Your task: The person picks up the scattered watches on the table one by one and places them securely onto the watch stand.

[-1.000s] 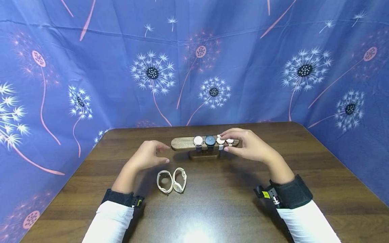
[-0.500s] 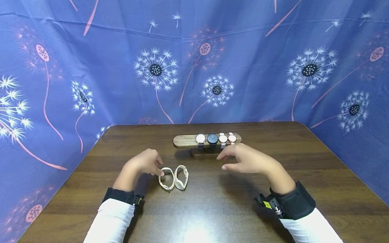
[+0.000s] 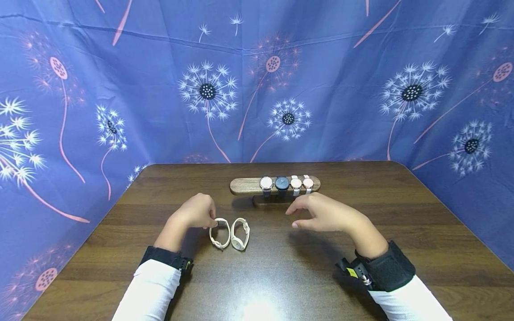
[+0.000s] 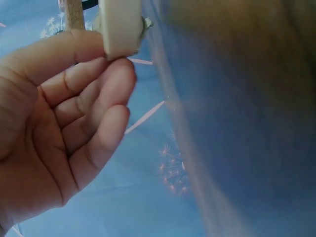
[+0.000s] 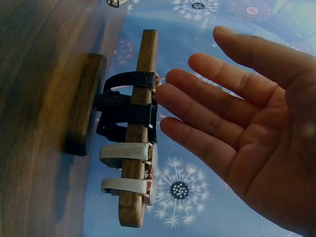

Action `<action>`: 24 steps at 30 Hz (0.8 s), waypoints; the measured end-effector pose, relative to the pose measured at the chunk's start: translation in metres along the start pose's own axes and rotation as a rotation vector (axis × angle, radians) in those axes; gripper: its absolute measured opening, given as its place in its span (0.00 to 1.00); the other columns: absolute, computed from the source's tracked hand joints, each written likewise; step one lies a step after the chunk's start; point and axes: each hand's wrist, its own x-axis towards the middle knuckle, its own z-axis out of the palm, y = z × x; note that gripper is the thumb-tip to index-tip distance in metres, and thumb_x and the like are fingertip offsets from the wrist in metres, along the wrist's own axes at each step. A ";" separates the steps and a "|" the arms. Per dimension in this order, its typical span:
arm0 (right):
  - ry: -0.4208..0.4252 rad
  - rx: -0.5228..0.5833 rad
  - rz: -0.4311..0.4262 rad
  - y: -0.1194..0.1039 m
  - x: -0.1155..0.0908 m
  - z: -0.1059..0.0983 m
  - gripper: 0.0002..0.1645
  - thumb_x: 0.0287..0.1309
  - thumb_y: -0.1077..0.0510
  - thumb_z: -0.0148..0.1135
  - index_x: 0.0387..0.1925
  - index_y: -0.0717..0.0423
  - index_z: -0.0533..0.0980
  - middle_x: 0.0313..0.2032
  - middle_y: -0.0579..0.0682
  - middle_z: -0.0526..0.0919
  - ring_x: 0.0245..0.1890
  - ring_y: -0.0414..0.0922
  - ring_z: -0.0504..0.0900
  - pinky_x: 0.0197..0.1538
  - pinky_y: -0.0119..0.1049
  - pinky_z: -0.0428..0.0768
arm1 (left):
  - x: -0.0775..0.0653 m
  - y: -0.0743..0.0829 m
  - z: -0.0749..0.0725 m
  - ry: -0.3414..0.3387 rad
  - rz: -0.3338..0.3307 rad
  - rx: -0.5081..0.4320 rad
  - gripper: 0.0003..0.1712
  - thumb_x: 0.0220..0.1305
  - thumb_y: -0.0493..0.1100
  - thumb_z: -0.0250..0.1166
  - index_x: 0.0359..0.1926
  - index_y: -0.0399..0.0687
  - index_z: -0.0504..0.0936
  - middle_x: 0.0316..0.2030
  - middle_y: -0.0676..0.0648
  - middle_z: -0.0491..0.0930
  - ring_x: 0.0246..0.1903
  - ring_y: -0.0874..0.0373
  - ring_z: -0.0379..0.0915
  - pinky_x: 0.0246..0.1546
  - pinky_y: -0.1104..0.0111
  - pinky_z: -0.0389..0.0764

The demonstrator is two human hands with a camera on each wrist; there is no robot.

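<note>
My left hand (image 3: 197, 211) pinches the upper edge of a cream wristwatch (image 3: 218, 245) that stands on its side on the table. Up close in the left wrist view, thumb and fingertips meet at the edge of that watch (image 4: 121, 27). Just right of it a second cream wristwatch (image 3: 238, 243) lies on its side, strap buckled in a loop. My right hand (image 3: 327, 213) hovers in front of the wooden watch stand (image 3: 245, 186), holding nothing; its fingers (image 5: 197, 98) are extended beside the stand in the right wrist view, apart from the watches.
On the stand sit two dark-strapped watches, one with a pale dial (image 3: 267, 183) and one with a dark dial (image 3: 282, 183). Two white-strapped watches (image 3: 296, 183) occupy its right part. The brown wooden table (image 3: 281, 267) ends at a blue dandelion-print cloth (image 3: 160, 133).
My left hand has come down from beside the stand and taken hold of the left cream watch. My right hand has drawn back from the stand's right-hand watches toward me.
</note>
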 end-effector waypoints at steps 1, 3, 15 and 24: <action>-0.001 0.000 0.003 0.000 0.000 0.000 0.13 0.58 0.58 0.68 0.44 0.58 0.81 0.43 0.48 0.84 0.46 0.46 0.82 0.51 0.44 0.79 | 0.000 0.000 -0.001 0.020 0.011 0.010 0.14 0.45 0.36 0.72 0.11 0.52 0.79 0.08 0.60 0.71 0.13 0.64 0.67 0.22 0.69 0.72; -0.001 0.002 0.005 0.000 0.000 0.000 0.13 0.58 0.58 0.68 0.44 0.58 0.81 0.43 0.48 0.84 0.45 0.46 0.82 0.51 0.44 0.79 | 0.000 -0.001 -0.002 0.051 0.014 0.002 0.12 0.42 0.36 0.72 0.11 0.53 0.78 0.10 0.61 0.71 0.14 0.64 0.66 0.21 0.69 0.72; 0.103 -0.014 -0.032 -0.005 0.000 -0.002 0.13 0.59 0.58 0.67 0.45 0.57 0.81 0.43 0.47 0.84 0.45 0.44 0.82 0.48 0.42 0.80 | -0.007 0.031 -0.028 0.464 0.249 -0.041 0.06 0.46 0.35 0.73 0.22 0.49 0.83 0.19 0.57 0.79 0.20 0.66 0.73 0.24 0.71 0.76; 0.417 0.086 -0.122 -0.027 0.007 -0.011 0.13 0.55 0.61 0.70 0.44 0.54 0.82 0.38 0.41 0.85 0.37 0.37 0.82 0.43 0.39 0.80 | 0.000 0.087 -0.033 1.006 0.693 0.009 0.09 0.42 0.28 0.73 0.28 0.41 0.85 0.28 0.47 0.84 0.29 0.54 0.81 0.33 0.65 0.82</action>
